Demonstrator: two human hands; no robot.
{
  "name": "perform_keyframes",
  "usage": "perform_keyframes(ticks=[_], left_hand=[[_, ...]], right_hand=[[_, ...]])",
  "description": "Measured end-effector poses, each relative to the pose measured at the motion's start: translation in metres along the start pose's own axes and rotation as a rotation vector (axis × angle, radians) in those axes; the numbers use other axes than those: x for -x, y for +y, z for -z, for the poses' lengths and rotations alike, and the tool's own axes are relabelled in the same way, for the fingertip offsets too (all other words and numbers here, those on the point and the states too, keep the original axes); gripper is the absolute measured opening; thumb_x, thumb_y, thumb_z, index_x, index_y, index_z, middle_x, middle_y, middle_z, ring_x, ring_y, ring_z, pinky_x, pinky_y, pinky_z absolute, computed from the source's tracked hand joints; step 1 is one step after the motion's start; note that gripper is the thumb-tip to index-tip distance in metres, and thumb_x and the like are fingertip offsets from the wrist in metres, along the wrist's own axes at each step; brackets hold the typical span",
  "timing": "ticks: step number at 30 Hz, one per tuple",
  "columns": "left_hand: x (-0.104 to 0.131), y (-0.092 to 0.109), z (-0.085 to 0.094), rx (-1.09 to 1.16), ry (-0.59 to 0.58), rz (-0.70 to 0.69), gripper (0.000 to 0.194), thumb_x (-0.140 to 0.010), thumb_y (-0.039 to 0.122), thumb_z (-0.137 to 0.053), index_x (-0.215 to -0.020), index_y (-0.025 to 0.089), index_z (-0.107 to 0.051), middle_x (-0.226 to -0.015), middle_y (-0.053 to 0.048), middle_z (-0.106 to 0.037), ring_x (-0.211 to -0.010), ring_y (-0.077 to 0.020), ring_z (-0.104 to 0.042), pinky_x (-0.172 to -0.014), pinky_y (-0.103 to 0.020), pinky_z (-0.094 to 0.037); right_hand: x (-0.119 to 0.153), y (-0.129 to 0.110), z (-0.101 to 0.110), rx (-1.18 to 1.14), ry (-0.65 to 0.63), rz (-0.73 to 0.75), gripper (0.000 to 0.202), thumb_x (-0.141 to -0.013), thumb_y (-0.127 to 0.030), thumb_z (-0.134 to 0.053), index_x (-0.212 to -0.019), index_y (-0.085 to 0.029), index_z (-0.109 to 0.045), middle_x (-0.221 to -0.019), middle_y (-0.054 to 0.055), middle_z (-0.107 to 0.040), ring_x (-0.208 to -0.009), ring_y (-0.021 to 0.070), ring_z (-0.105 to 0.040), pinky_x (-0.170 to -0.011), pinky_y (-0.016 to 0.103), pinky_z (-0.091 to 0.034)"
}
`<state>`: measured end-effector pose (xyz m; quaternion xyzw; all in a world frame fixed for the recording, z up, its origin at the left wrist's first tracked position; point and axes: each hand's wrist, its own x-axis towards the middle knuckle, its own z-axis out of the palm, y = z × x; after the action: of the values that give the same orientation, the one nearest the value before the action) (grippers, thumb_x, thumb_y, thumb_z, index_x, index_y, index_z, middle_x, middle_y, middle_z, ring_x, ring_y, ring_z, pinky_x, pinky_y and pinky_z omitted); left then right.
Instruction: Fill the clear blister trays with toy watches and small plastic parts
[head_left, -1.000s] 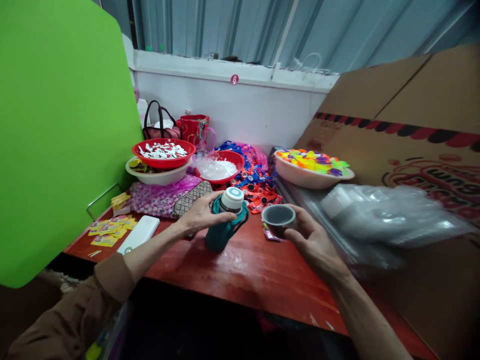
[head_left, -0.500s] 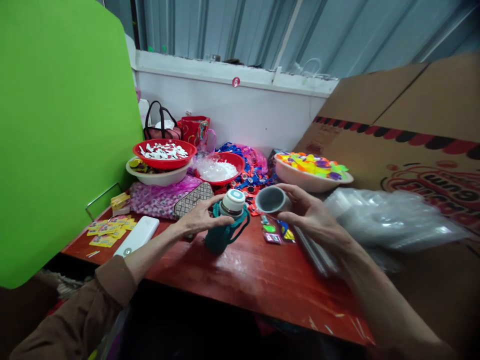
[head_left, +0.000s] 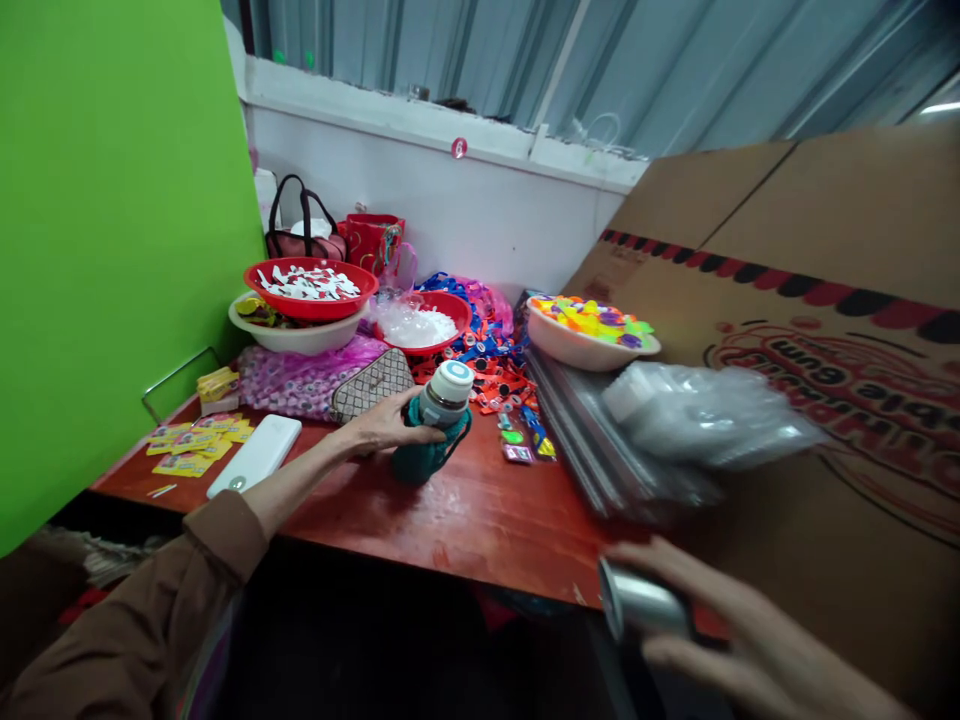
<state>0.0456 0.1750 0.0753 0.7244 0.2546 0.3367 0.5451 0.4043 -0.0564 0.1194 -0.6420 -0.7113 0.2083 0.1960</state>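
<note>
My left hand (head_left: pixel 390 422) grips a thermos flask (head_left: pixel 444 400) near its shoulder. A white cap tops the flask, and a teal cloth sleeve (head_left: pixel 421 460) with a loop strap wraps its lower part. The flask stands on the red table, leaning slightly to the right. Past the table's front edge at lower right, my right hand (head_left: pixel 697 600) is closed around a small silver metal cup (head_left: pixel 646 600), tipped sideways with its mouth toward the left. Motion blurs this hand and the cup. Behind my left hand lies a patterned pouch (head_left: pixel 373 385).
Red bowls (head_left: pixel 311 290) with white pieces stand at the back, and a white basin (head_left: pixel 592 335) of colourful pieces is farther right. Plastic bags (head_left: pixel 705 415) lie before a large cardboard box (head_left: pixel 847 240). A white power bank (head_left: pixel 256 455) and yellow cards (head_left: pixel 196 440) are left; a green panel (head_left: pixel 112 260) borders that side.
My right hand has carried the cup away from the flask, down and right, past the table's front edge. My left hand keeps its hold on the flask. The whole view has shifted slightly.
</note>
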Motion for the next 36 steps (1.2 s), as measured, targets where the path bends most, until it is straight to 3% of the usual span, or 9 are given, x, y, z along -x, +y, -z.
perform_keyframes(ticks=[5,11,15,18,24,26,31,33,36], left_hand=[[0.001,0.004,0.001,0.009,0.008,0.026,0.071,-0.074,0.044,-0.084,-0.135,0.018,-0.059,-0.131,-0.012,-0.067,-0.120,-0.0306,-0.062,-0.103,-0.042,-0.047],[-0.002,0.003,0.003,-0.068,0.018,0.008,0.070,-0.073,0.047,-0.084,-0.134,0.021,-0.060,-0.125,-0.009,-0.069,-0.117,-0.0308,-0.063,-0.100,-0.042,-0.047],[-0.002,0.002,0.002,-0.071,0.024,-0.001,0.072,-0.074,0.045,-0.083,-0.137,0.022,-0.058,-0.129,-0.009,-0.068,-0.119,-0.0303,-0.062,-0.102,-0.044,-0.047],[-0.002,0.000,0.001,-0.058,0.049,-0.005,0.071,-0.074,0.046,-0.083,-0.136,0.022,-0.058,-0.128,-0.009,-0.068,-0.117,-0.0302,-0.062,-0.101,-0.044,-0.047],[-0.003,-0.002,-0.002,-0.046,0.054,-0.037,0.064,-0.077,0.046,-0.080,-0.133,0.022,-0.061,-0.126,-0.008,-0.070,-0.117,-0.0300,-0.063,-0.100,-0.042,-0.048],[-0.003,-0.002,-0.002,-0.030,0.062,-0.024,0.065,-0.077,0.046,-0.080,-0.135,0.022,-0.060,-0.126,-0.007,-0.070,-0.117,-0.0304,-0.063,-0.099,-0.041,-0.048],[-0.002,-0.002,-0.001,-0.039,0.077,0.032,0.065,-0.074,0.046,-0.082,-0.132,0.023,-0.062,-0.122,-0.006,-0.070,-0.115,-0.0303,-0.063,-0.098,-0.041,-0.049],[-0.003,-0.004,-0.001,-0.038,0.085,0.015,0.064,-0.075,0.046,-0.081,-0.131,0.023,-0.062,-0.121,-0.006,-0.070,-0.113,-0.0294,-0.063,-0.097,-0.040,-0.049],[-0.005,-0.007,-0.002,-0.086,0.117,-0.029,0.061,-0.076,0.047,-0.080,-0.129,0.023,-0.062,-0.115,-0.005,-0.071,-0.108,-0.0280,-0.064,-0.093,-0.039,-0.049]], right_hand=[[-0.134,-0.084,0.044,-0.048,0.201,0.298,0.061,-0.072,-0.064,-0.077,-0.115,-0.023,-0.066,-0.113,0.012,-0.072,-0.103,0.0338,-0.069,-0.091,0.049,-0.058],[-0.221,-0.143,0.040,0.025,0.004,0.615,0.058,-0.079,-0.054,-0.077,-0.127,-0.024,-0.065,-0.111,0.007,-0.071,-0.099,0.0262,-0.066,-0.089,0.043,-0.056],[-0.240,-0.163,0.034,0.204,-0.236,0.764,0.049,-0.084,-0.049,-0.074,-0.128,-0.029,-0.068,-0.117,0.006,-0.070,-0.106,0.0270,-0.064,-0.093,0.043,-0.053],[-0.245,-0.170,0.020,0.312,-0.306,0.838,0.046,-0.086,-0.047,-0.073,-0.129,-0.030,-0.067,-0.116,0.007,-0.069,-0.104,0.0271,-0.065,-0.091,0.043,-0.052],[-0.236,-0.167,-0.010,0.493,0.069,0.563,0.053,-0.092,-0.060,-0.060,-0.121,-0.016,-0.067,-0.107,0.017,-0.070,-0.095,0.0342,-0.067,-0.084,0.048,-0.052],[-0.238,-0.164,-0.008,0.407,0.009,0.570,0.053,-0.091,-0.059,-0.062,-0.125,-0.019,-0.065,-0.115,0.015,-0.070,-0.101,0.0330,-0.067,-0.088,0.048,-0.052],[-0.256,-0.147,0.000,-0.122,-0.370,0.725,0.053,-0.082,-0.045,-0.074,-0.130,-0.024,-0.064,-0.133,0.007,-0.065,-0.121,0.0269,-0.061,-0.100,0.040,-0.050],[-0.259,-0.144,-0.012,-0.302,-0.342,0.664,0.044,-0.080,-0.042,-0.074,-0.118,-0.020,-0.069,-0.121,0.007,-0.070,-0.111,0.0256,-0.065,-0.094,0.038,-0.053],[-0.254,-0.150,-0.043,-0.422,-0.096,0.530,0.034,-0.079,-0.041,-0.074,-0.104,-0.017,-0.071,-0.101,0.006,-0.073,-0.094,0.0234,-0.068,-0.083,0.036,-0.055]])
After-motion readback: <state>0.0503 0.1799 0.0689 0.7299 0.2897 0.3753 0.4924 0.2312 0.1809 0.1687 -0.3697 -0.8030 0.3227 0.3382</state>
